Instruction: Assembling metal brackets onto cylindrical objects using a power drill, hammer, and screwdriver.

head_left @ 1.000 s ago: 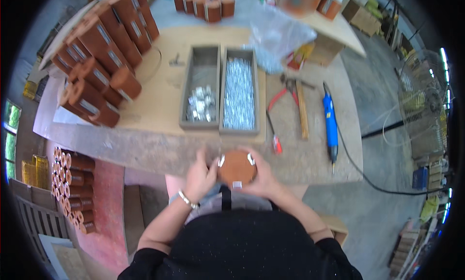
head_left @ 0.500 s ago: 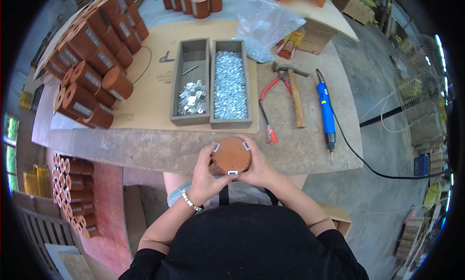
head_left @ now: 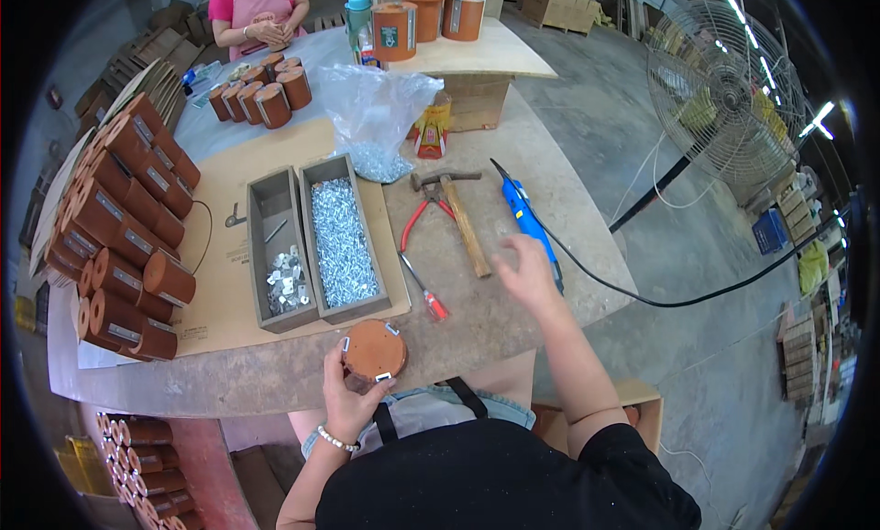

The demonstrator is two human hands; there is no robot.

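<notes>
The tabletop (head_left: 513, 319) carries everything here, and the largest thing on it is the stack of brown cylinders (head_left: 124, 232) lying on their sides at the left, on a cardboard sheet (head_left: 220, 292). Next to them stand two grey trays: the right tray (head_left: 344, 237) is filled with silvery screws, while the left tray (head_left: 280, 251) holds only a small heap of metal clips near its front end. Behind the trays a clear plastic bag (head_left: 376, 109) holds more screws.

The work looks to be at a tool-fetching step. The left hand (head_left: 353, 397) grips the brown cylinder (head_left: 374, 349) upright at the near edge of the tabletop, small metal clips showing around its top rim. The right hand (head_left: 527, 273) is open and empty, fingers spread, reaching just beside the blue electric screwdriver (head_left: 530, 220). The next move probably calls for closing that grip around the screwdriver's body. A hammer (head_left: 461, 218) and red-handled pliers (head_left: 420, 220) lie between trays and screwdriver.
</notes>
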